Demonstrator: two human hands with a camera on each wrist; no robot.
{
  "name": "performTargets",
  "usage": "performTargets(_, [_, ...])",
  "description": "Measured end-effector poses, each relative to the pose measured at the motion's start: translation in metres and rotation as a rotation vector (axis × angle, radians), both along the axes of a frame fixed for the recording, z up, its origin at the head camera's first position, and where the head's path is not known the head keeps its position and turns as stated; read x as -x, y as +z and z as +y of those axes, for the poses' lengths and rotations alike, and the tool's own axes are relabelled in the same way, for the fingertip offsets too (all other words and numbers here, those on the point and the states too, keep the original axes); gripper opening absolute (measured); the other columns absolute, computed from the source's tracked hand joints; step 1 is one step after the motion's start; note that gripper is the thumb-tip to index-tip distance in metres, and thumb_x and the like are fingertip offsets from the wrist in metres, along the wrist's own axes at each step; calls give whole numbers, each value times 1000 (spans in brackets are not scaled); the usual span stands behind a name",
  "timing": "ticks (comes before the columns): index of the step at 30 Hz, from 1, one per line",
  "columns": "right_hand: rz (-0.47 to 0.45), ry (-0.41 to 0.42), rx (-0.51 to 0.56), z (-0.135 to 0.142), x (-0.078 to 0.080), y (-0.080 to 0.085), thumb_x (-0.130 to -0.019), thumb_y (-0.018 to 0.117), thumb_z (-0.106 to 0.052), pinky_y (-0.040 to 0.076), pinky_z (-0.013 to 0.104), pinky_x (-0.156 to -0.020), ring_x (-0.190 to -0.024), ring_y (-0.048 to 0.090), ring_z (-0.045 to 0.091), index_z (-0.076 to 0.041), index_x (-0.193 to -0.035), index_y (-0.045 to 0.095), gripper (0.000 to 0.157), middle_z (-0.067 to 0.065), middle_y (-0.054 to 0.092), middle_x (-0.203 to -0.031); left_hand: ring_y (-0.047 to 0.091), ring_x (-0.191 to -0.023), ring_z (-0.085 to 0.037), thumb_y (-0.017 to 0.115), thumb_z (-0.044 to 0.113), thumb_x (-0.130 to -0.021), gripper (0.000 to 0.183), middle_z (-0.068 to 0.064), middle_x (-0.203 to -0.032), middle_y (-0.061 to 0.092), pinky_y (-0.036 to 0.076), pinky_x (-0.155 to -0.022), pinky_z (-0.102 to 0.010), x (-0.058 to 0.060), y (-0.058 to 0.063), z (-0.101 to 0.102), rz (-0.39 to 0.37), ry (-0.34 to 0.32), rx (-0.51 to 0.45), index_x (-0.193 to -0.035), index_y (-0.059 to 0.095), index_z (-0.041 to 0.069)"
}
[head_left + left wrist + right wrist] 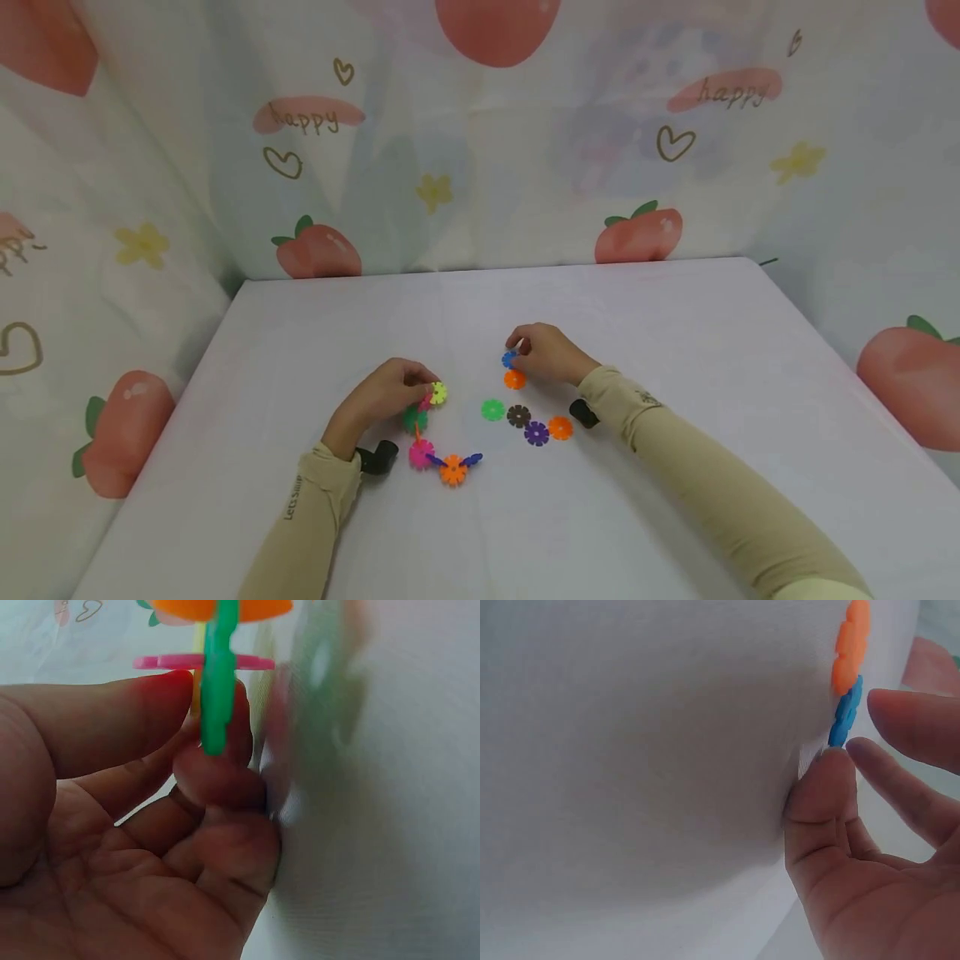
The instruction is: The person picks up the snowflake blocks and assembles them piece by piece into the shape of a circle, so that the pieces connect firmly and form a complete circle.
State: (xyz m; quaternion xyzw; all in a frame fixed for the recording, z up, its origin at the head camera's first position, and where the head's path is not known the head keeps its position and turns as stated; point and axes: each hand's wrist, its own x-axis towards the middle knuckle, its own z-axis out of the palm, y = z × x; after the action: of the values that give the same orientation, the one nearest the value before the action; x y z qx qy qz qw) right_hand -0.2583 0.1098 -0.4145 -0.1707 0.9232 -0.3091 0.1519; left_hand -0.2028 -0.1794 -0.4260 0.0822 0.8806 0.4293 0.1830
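Note:
My left hand [390, 387] pinches the upper end of a chain of interlocked notched plastic discs. At that end are a yellow disc [438, 393], a pink disc [255, 664] and a green disc [219, 690]. The chain runs down to a magenta disc [422, 454] and an orange disc [453, 471] with blue discs [472, 460] set edge-on. My right hand [551, 354] bends over a blue disc [845, 712] lying flat. A fingertip touches its edge, while the thumb [911, 724] appears slightly apart. A loose orange disc [514, 380] lies against the blue one.
Between the hands lie loose green [492, 410], brown [519, 417], purple [536, 433] and orange discs [560, 428]. A black wrist device [378, 457] sits below each hand. The white table [637, 525] meets a printed curtain [480, 167] at its back edge.

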Motion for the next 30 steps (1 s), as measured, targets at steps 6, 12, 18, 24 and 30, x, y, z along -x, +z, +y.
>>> performTargets(6, [32,13,-12,-1,2,-6,-97,71,0,53,45,-95,-103,59,33,4,-117,69,20,18,65,-108,61,-94,-23,66,9,-105,19,-8,-105,70,54,-85,-36,1,-1,-1,4,22,-9,-119,75,1])
performTargets(12, [57,3,19,-1,2,-7,-97,73,1,54,44,-94,-98,60,31,2,-112,64,17,16,65,-106,60,-91,-23,65,10,-106,21,-9,-105,68,52,-80,-32,1,-2,-3,-3,80,-42,-123,74,1])
performTargets(18, [90,0,77,2,0,-6,-97,72,2,53,41,-88,-93,59,29,1,-109,66,14,12,65,-99,60,-88,-22,63,8,-106,21,-9,-104,68,52,-77,-31,1,-3,-3,6,107,-80,-123,72,-1])
performTargets(24, [23,-13,196,0,-1,-3,-98,70,2,54,32,-76,-89,61,27,2,-112,73,14,12,66,-99,61,-95,-24,64,10,-107,23,-9,-110,70,55,-85,-35,2,-3,-1,-7,103,-38,-125,74,1])
performTargets(30, [-41,-13,287,-8,-3,-6,-98,72,1,54,29,-74,-87,64,24,-1,-106,73,8,11,66,-100,62,-103,-25,65,12,-107,24,-9,-115,71,55,-95,-40,3,-4,0,-21,105,-21,-126,75,2])
